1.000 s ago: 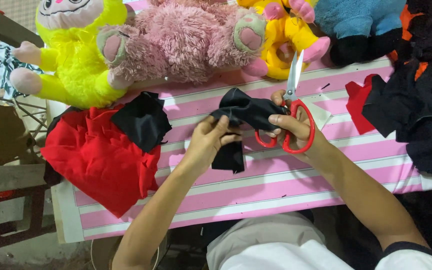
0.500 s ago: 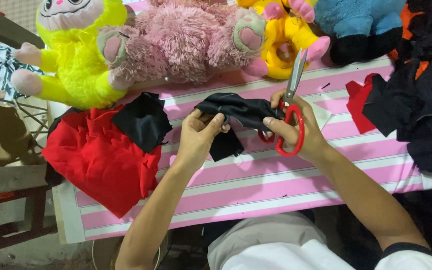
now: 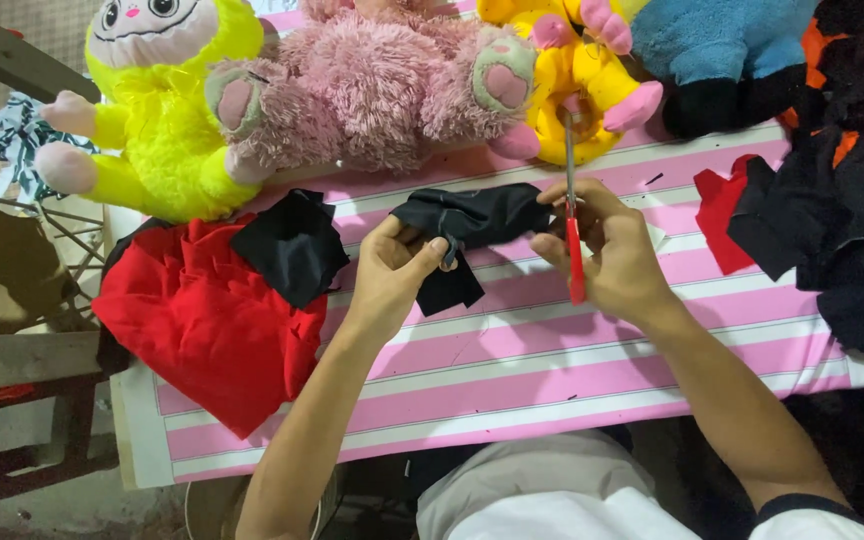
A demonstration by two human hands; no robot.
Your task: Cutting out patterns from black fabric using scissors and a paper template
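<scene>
Between frames, the red-handled scissors [image 3: 573, 235] swung from a slant to near upright, blades pointing away toward the plush toys [image 3: 352, 90]. Right hand [image 3: 607, 250] — fingers closed about the handles; blade gap could not be told. Left hand [image 3: 392, 275] pinched the black fabric piece [image 3: 472, 220], held just above the pink striped table [image 3: 552, 370]. The fabric's long axis ran hand to hand, crossing the blades; its right end lay nearest the scissors.
</scene>
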